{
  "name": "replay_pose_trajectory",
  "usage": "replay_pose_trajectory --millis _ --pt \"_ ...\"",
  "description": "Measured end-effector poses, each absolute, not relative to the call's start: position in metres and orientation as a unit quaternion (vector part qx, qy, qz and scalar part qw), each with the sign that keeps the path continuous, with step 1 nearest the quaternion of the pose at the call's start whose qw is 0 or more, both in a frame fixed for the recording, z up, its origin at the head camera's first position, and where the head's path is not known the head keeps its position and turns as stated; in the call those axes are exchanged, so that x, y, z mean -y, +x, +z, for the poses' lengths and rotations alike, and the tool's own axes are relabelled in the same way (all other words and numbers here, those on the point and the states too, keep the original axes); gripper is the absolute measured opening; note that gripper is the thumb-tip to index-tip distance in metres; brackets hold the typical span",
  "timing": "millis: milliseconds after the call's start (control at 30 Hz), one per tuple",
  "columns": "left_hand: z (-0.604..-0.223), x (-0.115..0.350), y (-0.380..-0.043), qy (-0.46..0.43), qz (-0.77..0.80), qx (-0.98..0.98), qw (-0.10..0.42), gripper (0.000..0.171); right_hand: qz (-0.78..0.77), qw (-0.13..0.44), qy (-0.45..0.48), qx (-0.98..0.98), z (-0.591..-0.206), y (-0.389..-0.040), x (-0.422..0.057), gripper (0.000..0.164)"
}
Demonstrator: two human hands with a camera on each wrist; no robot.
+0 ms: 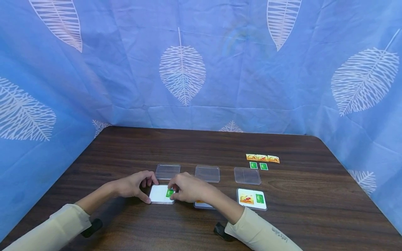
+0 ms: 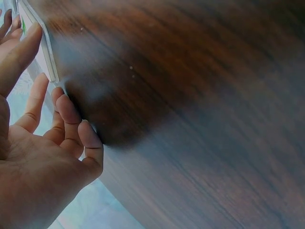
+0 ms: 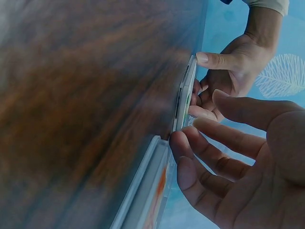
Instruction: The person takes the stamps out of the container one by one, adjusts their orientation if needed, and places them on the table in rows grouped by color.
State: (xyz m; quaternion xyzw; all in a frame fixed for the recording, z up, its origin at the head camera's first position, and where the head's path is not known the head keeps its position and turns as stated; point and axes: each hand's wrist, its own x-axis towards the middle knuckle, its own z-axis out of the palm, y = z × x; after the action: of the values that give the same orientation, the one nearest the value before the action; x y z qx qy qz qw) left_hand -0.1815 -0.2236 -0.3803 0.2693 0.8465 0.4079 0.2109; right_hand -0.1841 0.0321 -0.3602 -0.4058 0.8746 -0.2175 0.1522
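Note:
In the head view, a white card in a shallow clear case (image 1: 158,194) lies on the table, a small green sticker (image 1: 169,193) flat near its right end. My left hand (image 1: 133,184) holds the case's left end, thumb at the near corner, forefinger at the far one. My right hand (image 1: 191,188) is over the right end. In the right wrist view its fingers (image 3: 228,138) touch the case (image 3: 187,95) and its thumb stands apart from them. Partly under my right forearm is a second case (image 1: 203,205); a third case (image 1: 251,199) carries an orange picture and a green sticker.
Three clear lids (image 1: 207,174) lie in a row behind the cases. At the back right are three orange picture stickers (image 1: 262,158) and two green stickers (image 1: 258,166). A blue leaf-patterned cloth (image 1: 220,76) hangs around the dark wooden table (image 1: 298,174).

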Motion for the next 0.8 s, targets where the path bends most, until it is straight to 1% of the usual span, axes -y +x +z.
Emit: replay_pose_trajectory --millis 167,333,567,800 --pt "-0.3803 0.2238 -0.181 0.271 0.407 -0.847 0.211 0.046 -0.212 0.155 -0.404 -0.876 -0.3603 -0.1829 -0.0306 0.023" --pt "-0.3781 0.2243 -0.181 0.27 0.41 -0.845 0.213 0.046 -0.208 0.155 -0.405 -0.877 -0.3596 -0.1823 -0.0291 0.021" --pt "-0.3785 0.2245 -0.1813 0.274 0.41 -0.844 0.212 0.046 -0.197 0.14 -0.41 -0.879 -0.3605 -0.1808 -0.0253 0.019" --pt "-0.3796 0.2241 -0.1821 0.277 0.411 -0.843 0.21 0.046 -0.19 0.135 -0.389 -0.891 -0.36 -0.1778 -0.0229 0.025"
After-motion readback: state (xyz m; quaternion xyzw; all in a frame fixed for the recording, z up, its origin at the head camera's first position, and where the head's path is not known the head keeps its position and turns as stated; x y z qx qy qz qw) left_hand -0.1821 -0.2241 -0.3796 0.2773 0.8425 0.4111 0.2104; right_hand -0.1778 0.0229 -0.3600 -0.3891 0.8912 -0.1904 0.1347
